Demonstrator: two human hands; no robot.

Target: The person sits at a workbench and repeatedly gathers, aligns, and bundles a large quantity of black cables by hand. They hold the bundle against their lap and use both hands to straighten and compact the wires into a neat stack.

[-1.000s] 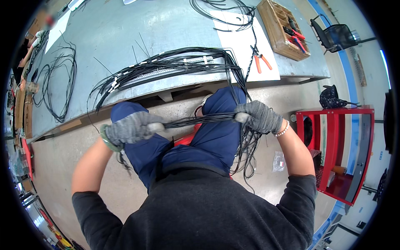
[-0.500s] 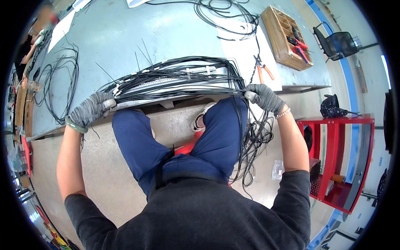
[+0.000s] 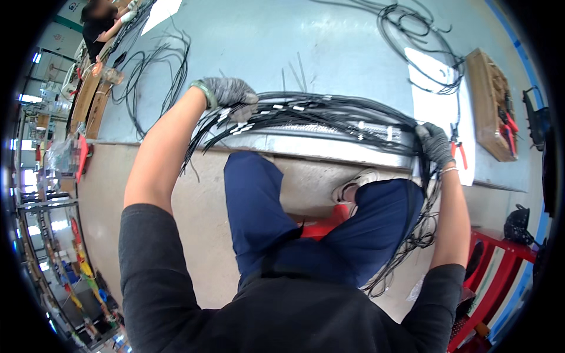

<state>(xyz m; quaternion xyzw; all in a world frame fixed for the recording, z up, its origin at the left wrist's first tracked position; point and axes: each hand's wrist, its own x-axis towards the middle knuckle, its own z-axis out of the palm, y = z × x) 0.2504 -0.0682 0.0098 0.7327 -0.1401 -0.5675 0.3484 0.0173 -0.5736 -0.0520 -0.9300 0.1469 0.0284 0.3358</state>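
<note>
A long bundle of thin black cables with small white labels lies along the table's near edge, over a pale slotted strip. My left hand, in a grey knit glove, is closed over the bundle near its left end, where loose cable ends fan out below it. At the right end, where the cables bend down off the table, my gloved right hand grips them. More cable lengths hang in a tangle beside my right leg. Orange-handled pliers lie just right of that hand.
A wooden compartment box with red-handled tools stands at the right on the grey table. White paper and coiled cable lie beside it. More loose cables are at the left. Another person works at the far left.
My left hand has moved from the bundle's near left end up to its far side. The near strands, held taut before, now lie with the rest. The view has shifted left.
</note>
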